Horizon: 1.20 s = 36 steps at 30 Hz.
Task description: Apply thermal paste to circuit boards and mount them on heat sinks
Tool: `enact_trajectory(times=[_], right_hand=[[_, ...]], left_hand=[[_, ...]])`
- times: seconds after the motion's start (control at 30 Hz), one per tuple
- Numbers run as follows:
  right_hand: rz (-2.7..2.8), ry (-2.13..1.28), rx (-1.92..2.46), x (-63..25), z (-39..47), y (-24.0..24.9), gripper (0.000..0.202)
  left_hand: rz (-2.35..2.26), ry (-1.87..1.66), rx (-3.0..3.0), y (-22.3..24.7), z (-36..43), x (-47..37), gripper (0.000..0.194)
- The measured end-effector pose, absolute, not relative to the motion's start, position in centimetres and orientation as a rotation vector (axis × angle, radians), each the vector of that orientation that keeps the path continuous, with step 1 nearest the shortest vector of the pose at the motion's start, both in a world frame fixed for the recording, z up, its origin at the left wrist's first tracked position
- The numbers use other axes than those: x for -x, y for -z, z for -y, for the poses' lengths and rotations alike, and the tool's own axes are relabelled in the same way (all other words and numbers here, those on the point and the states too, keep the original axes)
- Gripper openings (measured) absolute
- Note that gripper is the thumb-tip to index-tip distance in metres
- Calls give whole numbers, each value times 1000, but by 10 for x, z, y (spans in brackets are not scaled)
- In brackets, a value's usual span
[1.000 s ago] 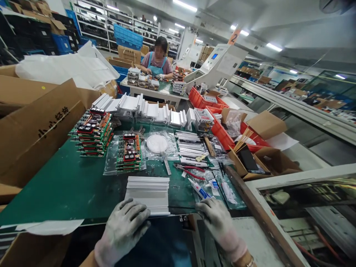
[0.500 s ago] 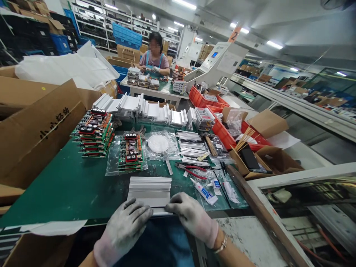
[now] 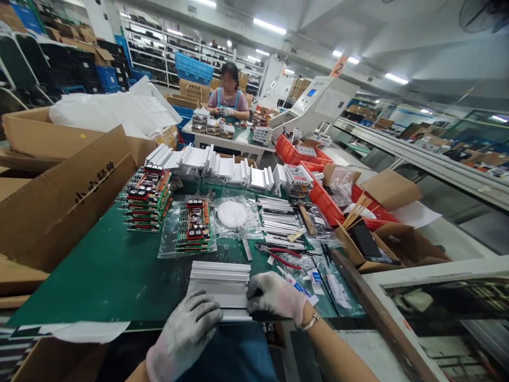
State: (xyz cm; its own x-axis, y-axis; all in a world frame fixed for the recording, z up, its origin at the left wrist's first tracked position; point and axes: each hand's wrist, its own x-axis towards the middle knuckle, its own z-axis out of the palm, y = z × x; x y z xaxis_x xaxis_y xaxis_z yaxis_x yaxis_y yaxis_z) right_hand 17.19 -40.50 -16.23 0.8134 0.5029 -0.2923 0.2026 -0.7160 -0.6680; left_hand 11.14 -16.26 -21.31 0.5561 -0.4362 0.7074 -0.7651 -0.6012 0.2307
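Observation:
A silver-grey aluminium profile [image 3: 219, 273] with ridges along its far side lies at the table's front edge. My left hand [image 3: 191, 331], in a whitish glove dirty at the fingers, holds its near left corner, fingers over the top. At the right end, my gloved right hand [image 3: 274, 298] is closed with its fingertips bent against the profile's edge. Whether a small piece is also between those fingertips is hidden. A dark line runs across the profile near its front. Beyond it are a stack of circuit boards [image 3: 194, 225], a round white dish [image 3: 232, 214] and a small metal ruler [image 3: 246, 248].
Red-handled pliers [image 3: 280, 253], glue tubes [image 3: 300, 286] and metal strips [image 3: 278, 215] lie to the right. More profiles [image 3: 194, 159] line the back. Taller board stacks [image 3: 147, 199] and a cardboard box [image 3: 75, 191] stand left. A co-worker [image 3: 228, 98] sits at another table.
My right hand has shifted from the profile's near right corner up along its right end. My left hand stays at the left corner. The camera view has tilted slightly.

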Motion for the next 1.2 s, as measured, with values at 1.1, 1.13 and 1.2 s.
enact_trajectory(times=[1.1,1.13,1.2], right_hand=[[549,397,2242,-368,364,168,21],[531,382,2230,-372,359,168,19],[506,342,2215,-378,351,165,16]], left_hand=[[489,-654,-3123,140,126,-209,41],[490,-656,-3122,139,126,-209,41],[491,-661,-3131,139,127,-209,41]])
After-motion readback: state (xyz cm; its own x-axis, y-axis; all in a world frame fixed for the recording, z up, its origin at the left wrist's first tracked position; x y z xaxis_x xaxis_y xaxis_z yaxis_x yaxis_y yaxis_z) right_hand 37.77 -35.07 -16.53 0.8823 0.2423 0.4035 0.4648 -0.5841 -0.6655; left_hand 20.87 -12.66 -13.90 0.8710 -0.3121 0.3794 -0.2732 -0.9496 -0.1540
